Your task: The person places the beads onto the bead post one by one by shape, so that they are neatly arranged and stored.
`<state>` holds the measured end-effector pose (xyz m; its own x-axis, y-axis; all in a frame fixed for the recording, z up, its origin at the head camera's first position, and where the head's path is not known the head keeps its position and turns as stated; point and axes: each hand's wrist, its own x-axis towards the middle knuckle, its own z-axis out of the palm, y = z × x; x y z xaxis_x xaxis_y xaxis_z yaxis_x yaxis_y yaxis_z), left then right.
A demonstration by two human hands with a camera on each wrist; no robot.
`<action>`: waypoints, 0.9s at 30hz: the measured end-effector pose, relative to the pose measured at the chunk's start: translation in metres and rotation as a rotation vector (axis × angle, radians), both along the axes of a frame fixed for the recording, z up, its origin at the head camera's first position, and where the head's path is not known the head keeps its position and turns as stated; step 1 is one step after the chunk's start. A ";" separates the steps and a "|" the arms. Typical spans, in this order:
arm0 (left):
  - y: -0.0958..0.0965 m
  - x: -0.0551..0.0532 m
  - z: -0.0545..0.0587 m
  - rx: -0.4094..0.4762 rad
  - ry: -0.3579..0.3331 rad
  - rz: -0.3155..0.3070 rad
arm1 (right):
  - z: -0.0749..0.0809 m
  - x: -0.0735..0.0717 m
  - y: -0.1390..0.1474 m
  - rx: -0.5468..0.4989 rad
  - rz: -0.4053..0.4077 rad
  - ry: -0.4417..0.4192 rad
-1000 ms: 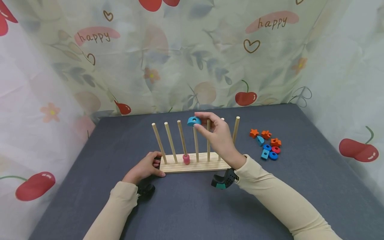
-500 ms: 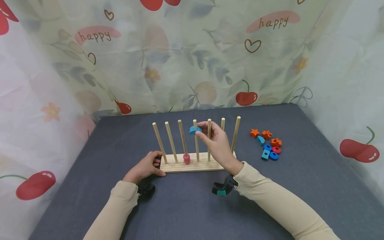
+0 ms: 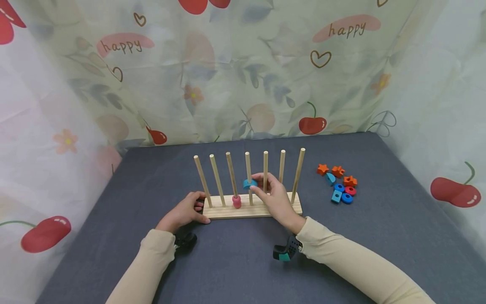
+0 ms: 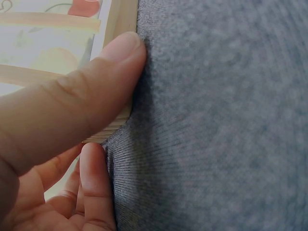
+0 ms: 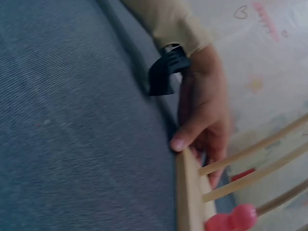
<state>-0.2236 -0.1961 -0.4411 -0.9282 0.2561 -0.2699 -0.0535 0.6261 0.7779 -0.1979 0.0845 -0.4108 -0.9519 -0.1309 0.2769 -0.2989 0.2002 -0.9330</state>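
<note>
A wooden peg board (image 3: 224, 213) with several upright pegs stands on the table. My left hand (image 3: 184, 212) grips its left end, thumb on the front edge; the left wrist view shows that thumb (image 4: 110, 67) close against the wood. Between thumb and fingers, my right hand (image 3: 276, 200) pinches a blue half-round bead (image 3: 247, 184). This bead is threaded on the middle peg (image 3: 248, 164), partway down and above the base. A pink rounded bead (image 3: 236, 202) sits at the foot of the peg just left of it. In the right wrist view, the left hand (image 5: 207, 115) appears at the board's end.
Right of the board lies a loose group of beads: orange stars (image 3: 322, 169), a blue half-round (image 3: 330, 179), a blue square (image 3: 336, 196), blue rings (image 3: 347, 198) and a red ring (image 3: 350, 191). A patterned curtain (image 3: 228, 84) hangs behind the dark tabletop (image 3: 235, 261).
My right hand has brought the blue half-round bead from above the middle peg onto it and partway down. The left hand has kept its grip on the board's end.
</note>
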 end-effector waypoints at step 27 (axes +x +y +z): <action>0.000 0.000 -0.001 0.000 -0.014 0.007 | -0.045 -0.002 0.001 0.139 -0.040 -0.096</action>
